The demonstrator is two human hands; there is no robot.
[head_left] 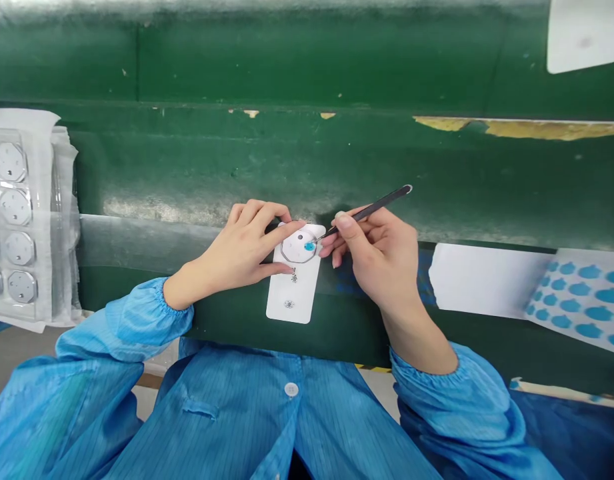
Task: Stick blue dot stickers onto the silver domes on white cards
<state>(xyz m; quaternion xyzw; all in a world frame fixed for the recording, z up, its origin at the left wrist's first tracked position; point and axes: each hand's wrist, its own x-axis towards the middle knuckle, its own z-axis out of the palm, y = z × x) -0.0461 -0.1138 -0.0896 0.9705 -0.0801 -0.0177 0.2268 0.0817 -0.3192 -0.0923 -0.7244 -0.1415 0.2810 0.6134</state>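
Observation:
A white rectangular card with small black printing lies on the green table. On its upper part rests a white octagonal disc with a dark outline and a dark dot. My left hand grips the disc from the left, index finger across its upper edge and thumb along its lower left. Black tweezers slant between the thumb and fingers of my right hand. Their tips meet a small blue sticker on the disc's right side; whether they pinch it, I cannot tell.
At the far left, a clear tray of several similar discs lies on white sheets. Right of my right hand lies white backing paper, its far end carrying rows of blue stickers. A white panel shows at top right. The table ledge has chipped edges.

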